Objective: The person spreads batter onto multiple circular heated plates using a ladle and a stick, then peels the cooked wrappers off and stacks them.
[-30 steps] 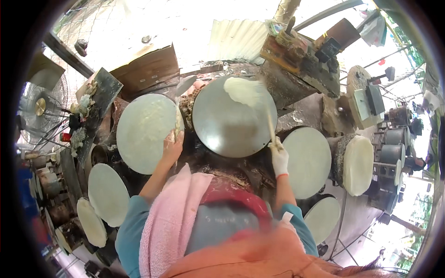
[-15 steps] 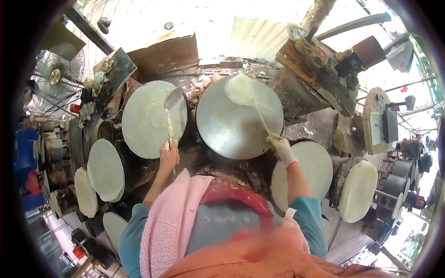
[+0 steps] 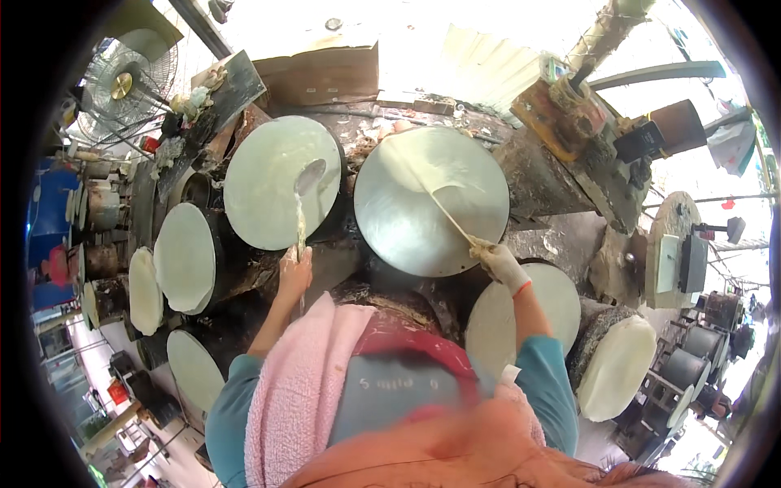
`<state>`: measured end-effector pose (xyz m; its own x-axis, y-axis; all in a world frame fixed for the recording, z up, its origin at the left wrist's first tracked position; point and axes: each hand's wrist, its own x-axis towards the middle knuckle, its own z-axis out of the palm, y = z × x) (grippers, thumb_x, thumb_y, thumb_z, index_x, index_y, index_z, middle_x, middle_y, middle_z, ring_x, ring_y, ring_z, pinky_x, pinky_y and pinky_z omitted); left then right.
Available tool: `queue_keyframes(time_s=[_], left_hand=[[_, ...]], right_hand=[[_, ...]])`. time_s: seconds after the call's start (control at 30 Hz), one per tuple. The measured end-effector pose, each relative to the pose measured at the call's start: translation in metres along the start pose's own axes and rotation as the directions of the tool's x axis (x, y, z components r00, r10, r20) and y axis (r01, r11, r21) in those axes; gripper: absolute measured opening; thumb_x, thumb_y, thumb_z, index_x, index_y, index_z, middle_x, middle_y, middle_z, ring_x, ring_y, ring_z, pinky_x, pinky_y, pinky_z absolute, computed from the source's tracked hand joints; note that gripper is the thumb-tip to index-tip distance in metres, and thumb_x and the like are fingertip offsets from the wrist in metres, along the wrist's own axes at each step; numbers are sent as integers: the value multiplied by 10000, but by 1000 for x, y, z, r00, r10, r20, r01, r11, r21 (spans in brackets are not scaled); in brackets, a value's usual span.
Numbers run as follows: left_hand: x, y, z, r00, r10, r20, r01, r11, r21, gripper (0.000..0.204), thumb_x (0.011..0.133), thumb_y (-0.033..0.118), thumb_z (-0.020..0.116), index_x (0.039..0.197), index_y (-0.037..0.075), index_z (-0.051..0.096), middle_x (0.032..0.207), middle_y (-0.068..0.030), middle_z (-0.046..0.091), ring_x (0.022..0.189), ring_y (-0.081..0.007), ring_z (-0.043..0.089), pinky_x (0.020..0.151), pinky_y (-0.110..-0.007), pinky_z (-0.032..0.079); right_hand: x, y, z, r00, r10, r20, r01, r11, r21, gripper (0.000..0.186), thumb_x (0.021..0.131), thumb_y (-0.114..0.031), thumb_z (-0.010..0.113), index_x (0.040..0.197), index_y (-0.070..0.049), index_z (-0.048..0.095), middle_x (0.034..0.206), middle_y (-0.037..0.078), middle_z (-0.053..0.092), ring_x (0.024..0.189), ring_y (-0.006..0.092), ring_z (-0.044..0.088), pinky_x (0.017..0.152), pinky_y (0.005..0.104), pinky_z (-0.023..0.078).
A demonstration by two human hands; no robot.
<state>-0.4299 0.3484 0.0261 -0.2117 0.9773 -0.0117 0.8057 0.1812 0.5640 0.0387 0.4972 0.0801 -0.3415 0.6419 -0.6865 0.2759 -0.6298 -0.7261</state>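
My left hand (image 3: 294, 272) grips the batter-coated handle of a ladle (image 3: 311, 176). The ladle's bowl is over the left round griddle (image 3: 259, 183), whose top is covered by a pale sheet of batter. In my right hand (image 3: 498, 264), which wears a whitish glove with an orange-red band at the wrist, is a thin stick (image 3: 449, 214). It slants across the bare-looking metal griddle (image 3: 407, 237) in front of me. Its far end meets a patch of pale batter (image 3: 411, 159) on the griddle's far half; the end's shape is blurred.
Several more pale-covered round griddles stand around me, among them one at the left (image 3: 185, 259), one under my right forearm (image 3: 492, 321) and one at the right (image 3: 618, 368). A fan (image 3: 122, 85) stands far left. Beyond the griddles are a cardboard sheet (image 3: 317, 77) and a cluttered stand (image 3: 561, 122).
The whole view has shifted. The ladle has come nearer to me over the left griddle. Batter on the metal griddle lies thinner and wider, with the stick's end moved through it.
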Motion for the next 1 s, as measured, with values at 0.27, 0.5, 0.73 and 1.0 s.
queue_keyframes(time_s=[0.27, 0.5, 0.73, 1.0], left_hand=[[29, 10, 3, 989, 149, 18, -148, 951, 271, 218, 911, 163, 485, 900, -40, 563, 859, -258, 563, 769, -420, 545, 732, -479, 441], [117, 15, 44, 947, 320, -25, -306, 924, 228, 234, 901, 232, 501, 868, 3, 537, 782, -214, 599, 699, -407, 586, 618, -495, 475], [114, 51, 14, 971, 162, 176, -223, 882, 416, 234, 892, 231, 497, 969, 16, 546, 662, -202, 597, 627, -390, 599, 557, -492, 481], [-9, 49, -14, 882, 158, 444, -334, 874, 354, 217, 884, 142, 451, 983, -35, 527, 627, -155, 599, 564, -335, 610, 484, -435, 490]], right_hand=[[34, -7, -39, 995, -91, -40, 85, 987, -136, 368, 865, -188, 616, 1215, -77, 597, 678, -77, 518, 478, 15, 337, 415, 198, 280], [16, 5, -50, 991, -128, 49, 135, 964, -228, 393, 836, -139, 645, 1223, -89, 596, 677, -64, 512, 468, 37, 383, 424, 187, 307], [20, -51, -14, 989, 101, 104, -68, 957, -282, 396, 848, -220, 627, 1225, -102, 595, 688, -65, 508, 497, 33, 365, 406, 192, 271], [-47, 61, 11, 996, 73, 59, -71, 997, -42, 502, 840, -241, 656, 1316, -173, 512, 655, -65, 516, 421, 34, 356, 378, 204, 283]])
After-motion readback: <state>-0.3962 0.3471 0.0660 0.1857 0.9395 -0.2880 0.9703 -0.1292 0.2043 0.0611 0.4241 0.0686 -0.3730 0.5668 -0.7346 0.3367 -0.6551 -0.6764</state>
